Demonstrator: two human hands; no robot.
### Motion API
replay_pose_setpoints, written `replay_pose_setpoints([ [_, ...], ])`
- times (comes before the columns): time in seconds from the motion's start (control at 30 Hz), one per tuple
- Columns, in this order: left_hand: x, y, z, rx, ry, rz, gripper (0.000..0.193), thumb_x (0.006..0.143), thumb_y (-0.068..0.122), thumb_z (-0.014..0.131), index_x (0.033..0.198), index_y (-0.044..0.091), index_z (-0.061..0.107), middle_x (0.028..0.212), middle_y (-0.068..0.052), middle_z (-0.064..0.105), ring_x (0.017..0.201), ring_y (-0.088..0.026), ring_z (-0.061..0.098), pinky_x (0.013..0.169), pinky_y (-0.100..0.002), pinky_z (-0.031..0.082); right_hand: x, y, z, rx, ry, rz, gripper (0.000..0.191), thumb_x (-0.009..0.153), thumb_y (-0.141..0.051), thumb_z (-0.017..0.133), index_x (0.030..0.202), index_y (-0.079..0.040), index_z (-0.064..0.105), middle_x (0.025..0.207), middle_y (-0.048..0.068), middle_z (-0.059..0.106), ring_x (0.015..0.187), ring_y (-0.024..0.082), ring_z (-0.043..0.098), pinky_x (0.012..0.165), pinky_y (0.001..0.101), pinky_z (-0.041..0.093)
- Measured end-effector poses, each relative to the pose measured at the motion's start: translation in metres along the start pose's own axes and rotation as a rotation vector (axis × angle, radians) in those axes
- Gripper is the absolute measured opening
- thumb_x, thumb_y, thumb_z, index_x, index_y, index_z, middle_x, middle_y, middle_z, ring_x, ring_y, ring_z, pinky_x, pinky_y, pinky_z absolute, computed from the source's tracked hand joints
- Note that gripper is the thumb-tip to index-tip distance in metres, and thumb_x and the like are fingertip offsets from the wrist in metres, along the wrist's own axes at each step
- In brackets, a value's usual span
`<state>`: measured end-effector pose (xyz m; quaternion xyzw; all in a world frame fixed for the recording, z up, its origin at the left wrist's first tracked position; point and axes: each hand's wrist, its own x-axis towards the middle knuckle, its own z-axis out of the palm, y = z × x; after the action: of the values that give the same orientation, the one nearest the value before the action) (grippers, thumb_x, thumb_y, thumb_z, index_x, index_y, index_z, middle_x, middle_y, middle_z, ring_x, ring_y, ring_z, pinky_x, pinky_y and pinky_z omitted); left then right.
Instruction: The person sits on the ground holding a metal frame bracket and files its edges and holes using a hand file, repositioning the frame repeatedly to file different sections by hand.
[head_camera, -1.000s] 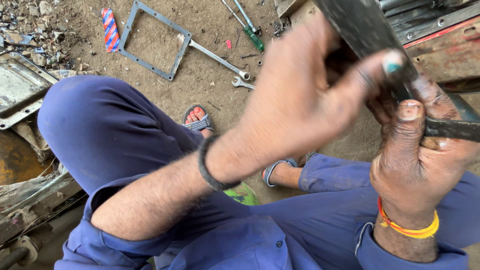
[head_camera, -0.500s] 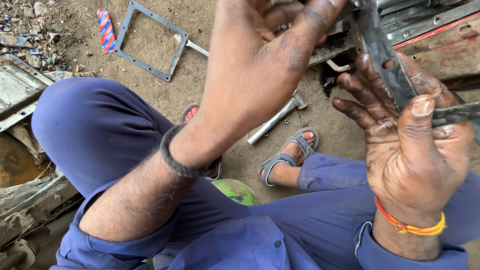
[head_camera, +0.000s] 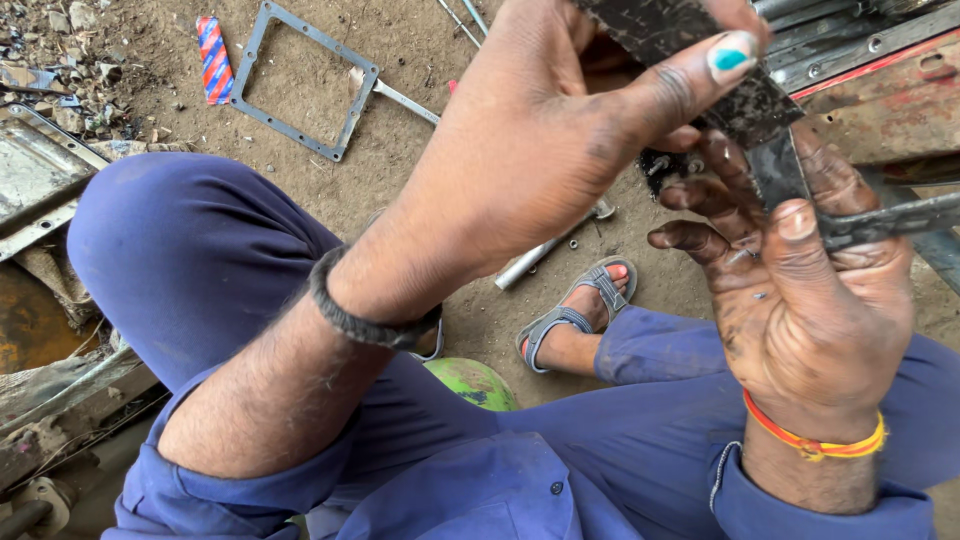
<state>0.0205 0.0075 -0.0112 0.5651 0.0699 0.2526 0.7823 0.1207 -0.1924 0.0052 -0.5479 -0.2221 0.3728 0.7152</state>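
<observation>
Both your hands grip a dark, greasy metal strip held up in front of you.

Your left hand (head_camera: 560, 150) pinches the strip (head_camera: 720, 80) near its top, the thumb with a teal-painted nail pressed across its face. Your right hand (head_camera: 810, 300) closes on it lower down, thumb over a thin bar (head_camera: 900, 215) that runs off to the right. On the dirt floor (head_camera: 420, 60) lie a grey rectangular frame (head_camera: 300, 85), a red-and-blue striped wrapper (head_camera: 214, 58) just beside it, and a metal tube (head_camera: 540, 255) near your sandalled foot (head_camera: 575, 310).
</observation>
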Motion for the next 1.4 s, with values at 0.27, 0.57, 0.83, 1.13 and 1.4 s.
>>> replay_pose_setpoints([
  [0.27, -0.004, 0.000, -0.001, 0.295, 0.075, 0.198, 0.024, 0.108, 0.012, 0.074, 0.122, 0.001, 0.058, 0.111, -0.003, 0.072, 0.095, -0.009, 0.076, 0.082, -0.023, 0.066, 0.007, -0.007, 0.003, 0.074, 0.067, 0.137, 0.059, 0.114, -0.036, 0.053, 0.160, -0.003, 0.039, 0.146, 0.015, 0.055, 0.137, 0.033, 0.050, 0.115, 0.0589, 0.046],
  [0.57, -0.003, 0.010, 0.012, 0.139, 0.036, 0.010, 0.023, 0.098, 0.013, 0.076, 0.112, -0.001, 0.066, 0.097, -0.004, 0.078, 0.085, -0.008, 0.076, 0.074, -0.025, 0.065, 0.002, -0.008, 0.009, 0.143, -0.013, 0.115, 0.054, 0.115, -0.035, 0.049, 0.159, -0.004, 0.042, 0.156, 0.011, 0.053, 0.151, 0.031, 0.043, 0.131, 0.0611, 0.031],
  [0.83, -0.008, 0.003, 0.023, 0.290, 0.059, 0.126, 0.015, 0.103, 0.012, 0.080, 0.109, 0.001, 0.072, 0.095, -0.004, 0.080, 0.083, -0.008, 0.076, 0.077, -0.024, 0.064, 0.002, -0.005, 0.003, 0.411, 0.088, 0.140, 0.039, 0.120, -0.030, 0.053, 0.151, -0.006, 0.048, 0.143, 0.012, 0.053, 0.145, 0.029, 0.045, 0.132, 0.0538, 0.029],
  [1.13, -0.010, 0.010, 0.035, 0.266, 0.120, 0.071, 0.014, 0.096, 0.015, 0.079, 0.104, 0.005, 0.073, 0.086, -0.003, 0.077, 0.076, -0.007, 0.074, 0.071, -0.024, 0.060, 0.005, -0.009, 0.007, 0.613, 0.264, 0.213, 0.041, 0.117, -0.027, 0.047, 0.147, 0.001, 0.048, 0.145, 0.019, 0.056, 0.140, 0.033, 0.047, 0.130, 0.0534, 0.030],
  [1.4, -0.015, 0.000, 0.034, 0.432, 0.039, 0.294, 0.008, 0.104, 0.011, 0.078, 0.107, 0.006, 0.073, 0.094, -0.004, 0.077, 0.084, -0.007, 0.075, 0.078, -0.023, 0.061, 0.008, -0.018, 0.015, 0.834, 0.353, 0.236, 0.040, 0.118, -0.025, 0.045, 0.143, 0.006, 0.048, 0.143, 0.024, 0.051, 0.139, 0.038, 0.045, 0.126, 0.0584, 0.032],
])
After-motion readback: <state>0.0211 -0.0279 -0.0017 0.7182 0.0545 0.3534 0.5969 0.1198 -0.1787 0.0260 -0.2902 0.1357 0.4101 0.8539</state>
